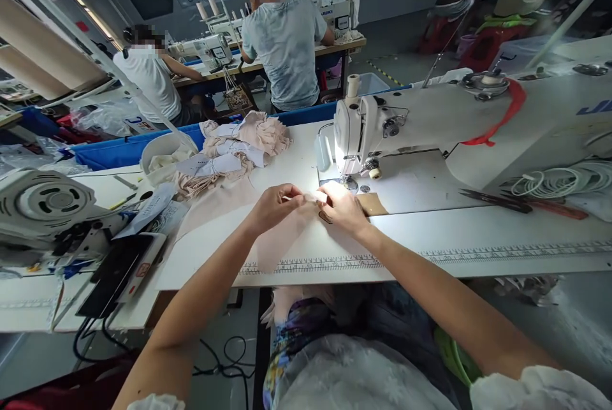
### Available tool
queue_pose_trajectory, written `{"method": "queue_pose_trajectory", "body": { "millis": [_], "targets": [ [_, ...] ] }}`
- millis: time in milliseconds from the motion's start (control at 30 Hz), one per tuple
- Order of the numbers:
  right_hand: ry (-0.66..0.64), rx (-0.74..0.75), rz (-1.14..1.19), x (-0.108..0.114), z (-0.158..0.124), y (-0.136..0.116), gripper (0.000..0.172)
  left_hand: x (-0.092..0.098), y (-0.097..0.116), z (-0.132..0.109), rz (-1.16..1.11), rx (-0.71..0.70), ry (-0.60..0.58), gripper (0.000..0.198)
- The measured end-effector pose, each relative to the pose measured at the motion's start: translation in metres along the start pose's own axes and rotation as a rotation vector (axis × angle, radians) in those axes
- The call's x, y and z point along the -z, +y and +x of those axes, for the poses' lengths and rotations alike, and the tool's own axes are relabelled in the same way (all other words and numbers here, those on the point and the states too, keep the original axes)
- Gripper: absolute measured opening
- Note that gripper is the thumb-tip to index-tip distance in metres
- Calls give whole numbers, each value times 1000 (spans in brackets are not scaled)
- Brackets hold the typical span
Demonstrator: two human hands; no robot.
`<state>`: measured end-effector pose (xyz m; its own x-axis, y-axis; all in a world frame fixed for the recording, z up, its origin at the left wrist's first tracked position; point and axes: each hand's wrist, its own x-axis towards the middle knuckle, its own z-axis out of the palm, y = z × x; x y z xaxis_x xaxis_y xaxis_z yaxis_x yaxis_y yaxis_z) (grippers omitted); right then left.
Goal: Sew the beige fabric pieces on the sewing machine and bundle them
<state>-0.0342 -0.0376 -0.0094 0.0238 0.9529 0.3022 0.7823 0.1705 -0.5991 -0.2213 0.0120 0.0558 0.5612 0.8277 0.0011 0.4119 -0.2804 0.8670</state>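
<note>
Both my hands meet at the middle of the table, just in front of the sewing machine (356, 132). My left hand (277, 206) pinches the edge of a thin, pale pink piece of fabric (277, 244). Close beside it, my right hand (342, 206) is closed on the same edge, near the machine's needle area. The fabric hangs down from my fingers onto the table and is sheer. Part of a dark-handled tool, perhaps small scissors, shows under my right hand. A tan patch (375, 204) lies to the right of that hand.
Bundles of pink fabric pieces (239, 148) with paper slips lie at the back left, beside a white bin (162, 152). Tweezers (497, 199) and coiled white cord (564, 179) rest on the right. A printed ruler (421, 257) runs along the front edge. Two people sit at machines ahead.
</note>
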Motion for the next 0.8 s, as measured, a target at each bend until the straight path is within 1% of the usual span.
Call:
{"method": "queue_pose_trajectory", "body": {
  "millis": [67, 133, 200, 267, 333, 433, 533, 600, 633, 667, 733, 800],
  "targets": [
    [45, 73, 130, 3, -3, 4, 12, 6, -5, -4, -139, 60, 61, 25],
    [52, 105, 266, 8, -8, 8, 13, 11, -10, -8, -268, 117, 75, 24],
    [-13, 82, 389, 14, -12, 10, 15, 14, -11, -11, -338, 153, 49, 24],
    [-112, 49, 480, 19, -16, 9, 18, 15, -9, -13, -356, 144, 70, 23],
    [-181, 42, 503, 22, -18, 8, 20, 14, -5, -15, -355, 110, 122, 21],
    [-195, 61, 425, 23, -20, 3, 24, 10, -1, -18, -352, 91, 153, 19],
    [-179, 57, 373, 23, -21, 0, 34, 7, -4, -20, -390, 130, 183, 21],
    [-192, 46, 398, 26, -23, 0, 38, 8, -8, -22, -426, 164, 221, 25],
    [-200, 39, 416, 28, -24, 1, 39, 10, -10, -23, -434, 183, 219, 27],
    [-206, 33, 427, 30, -25, 3, 38, 13, -12, -25, -426, 203, 191, 30],
    [-193, 31, 404, 35, -26, 10, 34, 21, -18, -29, -340, 235, 61, 35],
    [-147, 50, 313, 39, -27, 19, 27, 27, -27, -32, -138, 217, -64, 36]
  ]
}}
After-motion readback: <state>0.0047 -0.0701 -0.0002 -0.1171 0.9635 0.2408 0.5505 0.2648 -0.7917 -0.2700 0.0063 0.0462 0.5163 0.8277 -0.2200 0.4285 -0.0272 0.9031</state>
